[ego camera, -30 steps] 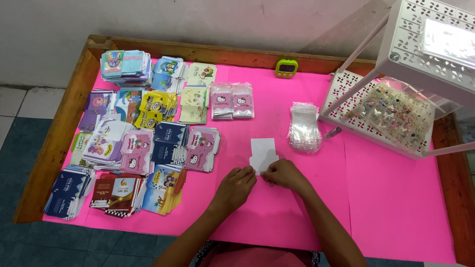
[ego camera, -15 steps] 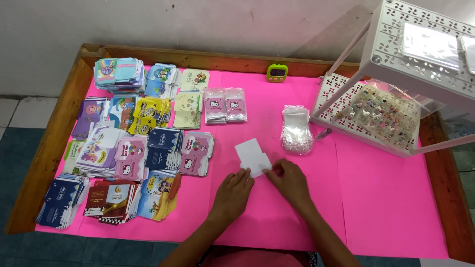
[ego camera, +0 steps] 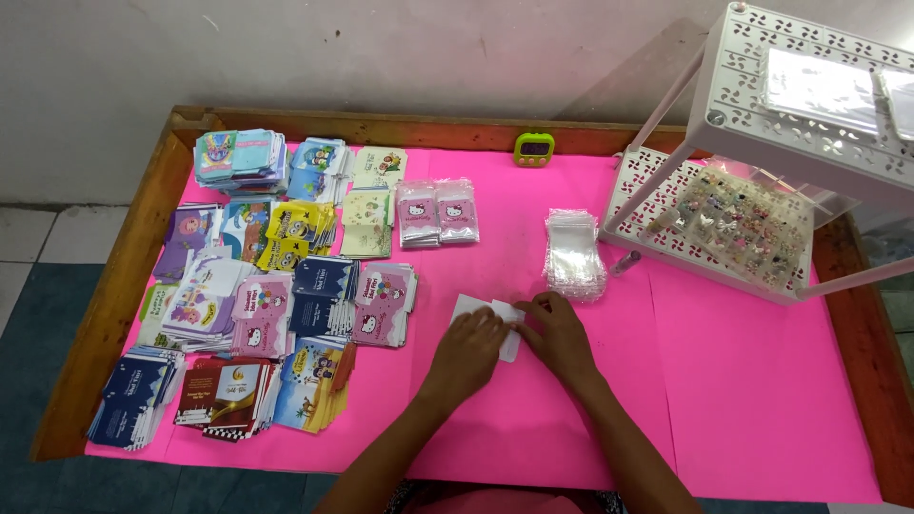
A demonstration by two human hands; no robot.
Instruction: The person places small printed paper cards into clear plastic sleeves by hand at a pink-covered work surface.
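Pressing flat white paper [ego camera: 507, 328] on glossy pink sheet [ego camera: 743, 381].

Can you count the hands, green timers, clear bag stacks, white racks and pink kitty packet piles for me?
Hands: 2, left hand and right hand, both on the white paper
Green timer: 1
Clear bag stack: 1
White rack: 1
Pink kitty packet piles: 2
Total: 7

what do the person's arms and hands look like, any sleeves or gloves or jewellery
Both arms are bare from the bottom edge of the picture up to the hands: no sleeves show. The left hand and right hand wear no gloves. No watch, bracelet or ring shows, though the fingers are too small to be sure.
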